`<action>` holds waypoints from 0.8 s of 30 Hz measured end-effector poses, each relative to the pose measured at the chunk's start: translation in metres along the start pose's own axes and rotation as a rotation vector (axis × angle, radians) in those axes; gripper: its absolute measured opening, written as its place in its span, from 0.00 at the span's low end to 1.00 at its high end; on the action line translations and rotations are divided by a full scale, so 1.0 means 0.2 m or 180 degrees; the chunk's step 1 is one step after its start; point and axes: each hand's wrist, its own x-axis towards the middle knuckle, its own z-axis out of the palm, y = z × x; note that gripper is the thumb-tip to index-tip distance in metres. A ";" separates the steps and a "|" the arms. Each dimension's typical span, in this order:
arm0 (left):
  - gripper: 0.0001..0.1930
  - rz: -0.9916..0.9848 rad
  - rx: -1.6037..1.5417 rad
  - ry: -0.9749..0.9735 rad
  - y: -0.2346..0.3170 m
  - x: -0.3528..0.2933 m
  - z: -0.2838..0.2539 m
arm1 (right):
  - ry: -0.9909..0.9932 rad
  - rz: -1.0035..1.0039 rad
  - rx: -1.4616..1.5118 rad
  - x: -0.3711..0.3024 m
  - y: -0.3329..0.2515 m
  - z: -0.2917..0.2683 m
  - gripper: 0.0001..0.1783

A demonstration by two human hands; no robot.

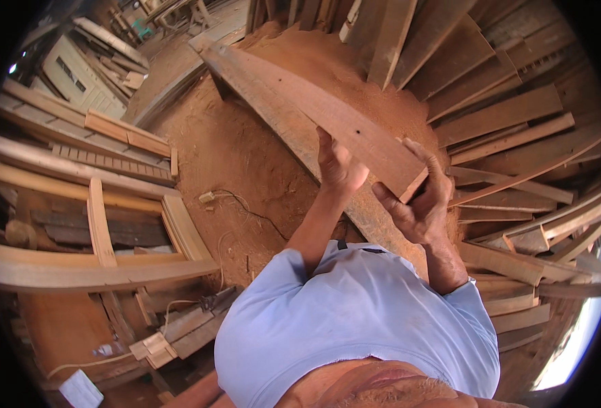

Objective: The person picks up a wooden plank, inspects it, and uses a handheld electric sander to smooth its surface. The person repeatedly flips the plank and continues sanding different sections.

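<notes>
A long reddish-brown wooden board [344,119] with a few small dark holes slants away from me toward the far left. My left hand [342,165] is closed on its left edge, thumb up along the side and the other fingers partly hidden. At the near end my right hand [426,204] grips the corner, fingers over the right edge and thumb below the end face. Under the board runs a narrow, dusty wooden bench [273,122]. Whether the board's far end rests on that bench I cannot tell.
Sawdust [205,146] covers the ground, with a cable and plug [207,197] lying on it. A pale wooden frame [99,224] stands at the left. Many planks [504,122] lean along the right. Wood offcuts [156,348] lie at the lower left beside a paper sheet [81,389].
</notes>
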 end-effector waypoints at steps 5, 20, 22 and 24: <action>0.30 -0.0119 -0.2160 0.0025 0.02 0.12 -0.05 | -0.0313 0.0506 0.0128 0.09 -0.16 -0.02 0.42; 0.21 -0.0313 -0.0757 0.0871 0.45 0.25 0.34 | 0.0336 0.0005 0.1255 0.38 -0.32 0.04 0.48; 0.20 -0.0238 -0.0671 0.0857 0.46 0.28 0.36 | 0.0413 -0.0161 0.1291 0.43 -0.33 0.05 0.47; 0.20 -0.0204 -0.0659 0.0777 0.46 0.30 0.36 | 0.0374 -0.0180 0.1177 0.45 -0.35 0.03 0.46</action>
